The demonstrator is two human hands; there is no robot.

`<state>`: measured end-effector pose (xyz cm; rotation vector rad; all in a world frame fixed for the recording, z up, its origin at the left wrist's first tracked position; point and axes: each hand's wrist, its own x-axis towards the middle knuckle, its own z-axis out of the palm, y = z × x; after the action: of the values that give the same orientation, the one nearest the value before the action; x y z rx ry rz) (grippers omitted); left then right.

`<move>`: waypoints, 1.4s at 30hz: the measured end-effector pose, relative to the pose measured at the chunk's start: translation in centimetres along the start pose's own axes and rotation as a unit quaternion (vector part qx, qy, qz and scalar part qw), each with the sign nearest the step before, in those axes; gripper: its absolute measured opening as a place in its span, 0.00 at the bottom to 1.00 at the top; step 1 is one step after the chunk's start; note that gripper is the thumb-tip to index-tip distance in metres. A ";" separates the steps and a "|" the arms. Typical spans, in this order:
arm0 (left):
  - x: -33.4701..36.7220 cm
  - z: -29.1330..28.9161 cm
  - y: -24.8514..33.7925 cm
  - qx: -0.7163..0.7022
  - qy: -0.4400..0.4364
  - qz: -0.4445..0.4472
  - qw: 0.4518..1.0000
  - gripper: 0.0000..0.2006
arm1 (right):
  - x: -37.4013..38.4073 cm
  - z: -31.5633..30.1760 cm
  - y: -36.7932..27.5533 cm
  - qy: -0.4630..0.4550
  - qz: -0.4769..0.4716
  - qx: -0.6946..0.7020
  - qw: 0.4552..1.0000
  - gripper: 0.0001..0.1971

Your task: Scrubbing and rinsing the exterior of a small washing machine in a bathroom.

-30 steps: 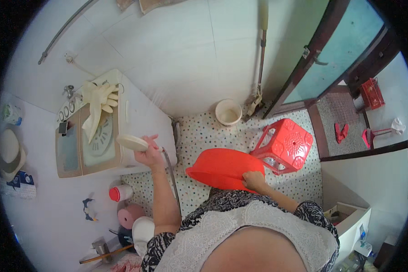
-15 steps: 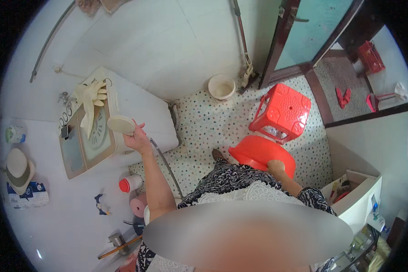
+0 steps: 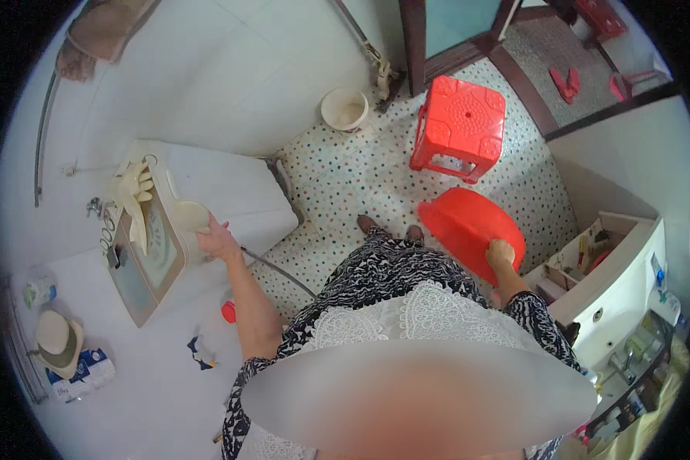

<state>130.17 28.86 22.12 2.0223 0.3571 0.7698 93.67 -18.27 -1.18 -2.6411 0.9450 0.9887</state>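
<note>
My left hand [image 3: 219,241] is closed on the edge of a round cream dish-like object [image 3: 189,216], held by the near side of a white washing machine [image 3: 230,184]. Whether that object has a handle is hidden by my fingers. With my right hand [image 3: 501,253] I grip the rim of a large red plastic basin [image 3: 468,226], which hangs tilted in front of my right hip. A red plastic stool [image 3: 465,115] stands just beyond the basin. Pale rubber gloves [image 3: 134,195] lie on the machine's lid.
A grey hose [image 3: 280,270] runs behind my left wrist. By the far wall are a white bucket [image 3: 345,110] and a mop [image 3: 382,69]. A cabinet with a sink [image 3: 602,318] stands at right. An open door [image 3: 452,34] is at the far right.
The whole view has shifted. My right hand has brought the basin rightward, apart from the stool. My left hand still holds the cream object, now lower beside the washing machine.
</note>
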 end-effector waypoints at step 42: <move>2.7 -9.6 -19.9 0.226 -0.272 -0.140 0.925 0.17 | -19.4 -12.5 -10.4 0.351 0.062 0.323 0.877 0.12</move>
<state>126.98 47.33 10.17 2.4349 0.5136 -0.0815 95.50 -4.72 20.15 -2.3281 1.2918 -0.3233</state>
